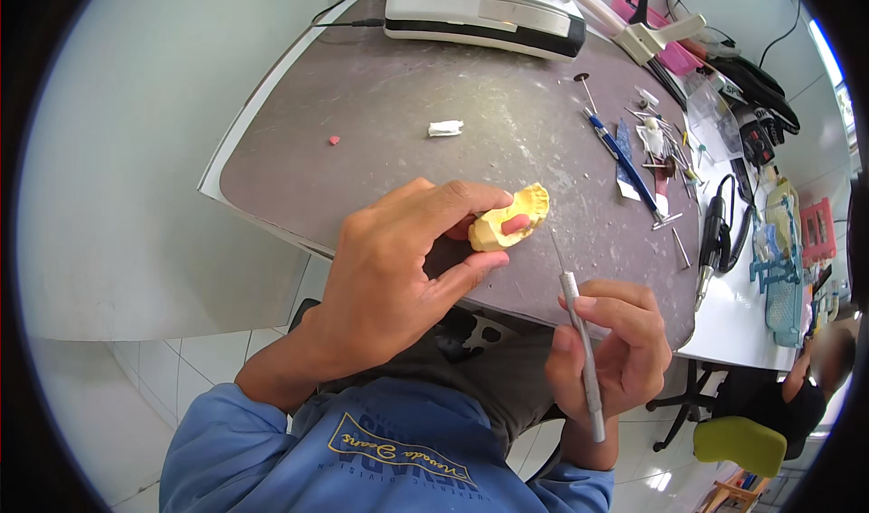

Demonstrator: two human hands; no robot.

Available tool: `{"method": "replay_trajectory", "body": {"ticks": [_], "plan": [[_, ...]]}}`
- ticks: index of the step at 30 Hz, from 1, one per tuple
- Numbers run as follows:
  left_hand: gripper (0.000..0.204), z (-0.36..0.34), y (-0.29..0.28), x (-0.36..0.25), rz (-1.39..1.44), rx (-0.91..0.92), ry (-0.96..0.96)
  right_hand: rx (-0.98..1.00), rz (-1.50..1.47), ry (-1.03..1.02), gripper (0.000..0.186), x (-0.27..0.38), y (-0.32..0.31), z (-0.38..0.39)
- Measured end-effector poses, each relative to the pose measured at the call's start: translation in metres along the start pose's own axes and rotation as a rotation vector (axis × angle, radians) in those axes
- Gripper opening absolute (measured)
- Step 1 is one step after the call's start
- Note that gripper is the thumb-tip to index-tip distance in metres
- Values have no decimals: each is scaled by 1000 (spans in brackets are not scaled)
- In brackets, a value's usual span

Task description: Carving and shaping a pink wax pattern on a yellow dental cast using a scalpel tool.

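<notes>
My left hand (398,250) grips a yellow plaster dental cast (490,232) between thumb and fingers, above the front edge of the brown work surface. Tooth shapes run along the cast's far right rim. A pink patch shows in the middle of the cast; whether it is material or a fingertip I cannot tell. My right hand (625,345) is closed around a slim metal dental hand tool (582,350), held like a pen. Its thin tip points up and away, close to the cast's right side but apart from it.
On the brown surface (362,87) lie a small white piece (445,128) and a pink crumb (334,140). A white machine (489,15) stands at the back. Rightward are a blue-handled tool (625,164), several burs, a black handpiece (711,241) and a basket (784,287). Another person (797,395) sits far right.
</notes>
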State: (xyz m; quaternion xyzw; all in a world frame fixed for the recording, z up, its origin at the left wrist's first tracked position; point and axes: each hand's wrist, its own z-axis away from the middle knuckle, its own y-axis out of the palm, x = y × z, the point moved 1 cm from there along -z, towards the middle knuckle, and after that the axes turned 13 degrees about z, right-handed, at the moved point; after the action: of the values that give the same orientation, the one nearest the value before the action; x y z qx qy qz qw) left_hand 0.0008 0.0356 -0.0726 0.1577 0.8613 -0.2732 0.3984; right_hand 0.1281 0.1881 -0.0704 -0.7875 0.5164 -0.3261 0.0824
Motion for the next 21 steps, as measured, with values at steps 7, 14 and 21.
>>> {"method": "replay_trajectory", "body": {"ticks": [7, 14, 21], "plan": [[30, -3, -3, 2, 177, 8, -137, 22, -24, 32, 25, -5, 4, -9], [34, -3, -5, 3, 107, 37, -56, 70, -16, 51, 25, -5, 6, -8], [37, 3, 2, 9, -33, -32, 113, 55, -23, 46, 32, -2, 12, -5]]}}
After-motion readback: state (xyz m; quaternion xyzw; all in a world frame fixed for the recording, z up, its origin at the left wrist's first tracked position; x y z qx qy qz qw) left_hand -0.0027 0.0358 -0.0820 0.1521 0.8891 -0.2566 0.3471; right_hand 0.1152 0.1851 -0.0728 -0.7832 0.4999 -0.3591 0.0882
